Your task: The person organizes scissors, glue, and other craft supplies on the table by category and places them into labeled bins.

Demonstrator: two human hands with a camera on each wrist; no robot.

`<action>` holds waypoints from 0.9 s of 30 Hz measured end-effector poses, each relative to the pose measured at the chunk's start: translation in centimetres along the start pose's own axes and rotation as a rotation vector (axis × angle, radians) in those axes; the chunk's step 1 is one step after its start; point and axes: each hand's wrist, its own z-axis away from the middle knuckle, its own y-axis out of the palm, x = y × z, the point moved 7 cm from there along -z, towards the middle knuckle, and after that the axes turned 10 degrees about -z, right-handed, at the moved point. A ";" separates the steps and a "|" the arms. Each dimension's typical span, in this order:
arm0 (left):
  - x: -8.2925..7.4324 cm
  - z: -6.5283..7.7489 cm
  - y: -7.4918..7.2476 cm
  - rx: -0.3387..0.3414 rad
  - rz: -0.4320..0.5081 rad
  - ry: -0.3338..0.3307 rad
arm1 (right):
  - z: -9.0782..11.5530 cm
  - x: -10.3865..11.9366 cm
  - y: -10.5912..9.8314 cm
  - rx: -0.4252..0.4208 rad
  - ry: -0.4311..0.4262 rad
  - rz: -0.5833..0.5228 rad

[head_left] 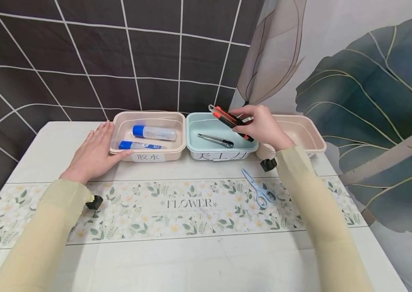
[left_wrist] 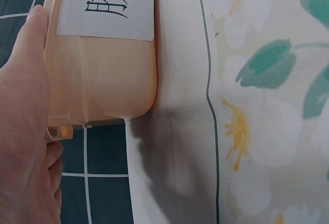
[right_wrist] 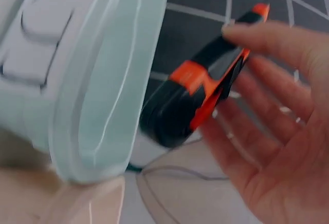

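Over the right side of the light blue bin (head_left: 196, 140), my right hand (head_left: 262, 123) pinches a red and black utility knife (head_left: 229, 118) between thumb and fingers. The right wrist view shows the same knife (right_wrist: 200, 85) tilted beside the bin's rim. Inside that bin lies a slim silver and black utility knife (head_left: 216, 140). My left hand (head_left: 94, 148) rests against the left side of a pink bin (head_left: 177, 152), thumb at its front rim, fingers straight. Two blue-capped glue sticks lie in it, an upper one (head_left: 158, 133) and a lower one (head_left: 142, 145).
A second pink bin (head_left: 312, 129) stands at the right end of the row, partly behind my right hand. Light blue scissors (head_left: 258, 190) lie on the floral strip of the white table (head_left: 155, 267). A dark gridded cloth (head_left: 100, 52) hangs behind the bins.
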 end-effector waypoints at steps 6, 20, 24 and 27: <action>-0.1 -0.1 -0.1 0.007 -0.001 0.002 | -2.1 -1.7 0.6 0.060 0.041 0.092; 0.0 0.0 0.0 0.000 0.000 -0.002 | -4.8 -3.9 3.3 0.176 0.127 0.172; 0.1 -0.1 0.1 -0.001 0.000 0.002 | -4.9 -4.2 4.2 0.203 0.123 0.214; 0.1 -0.1 0.1 0.000 0.000 0.004 | -4.9 -4.6 4.7 0.217 0.110 0.228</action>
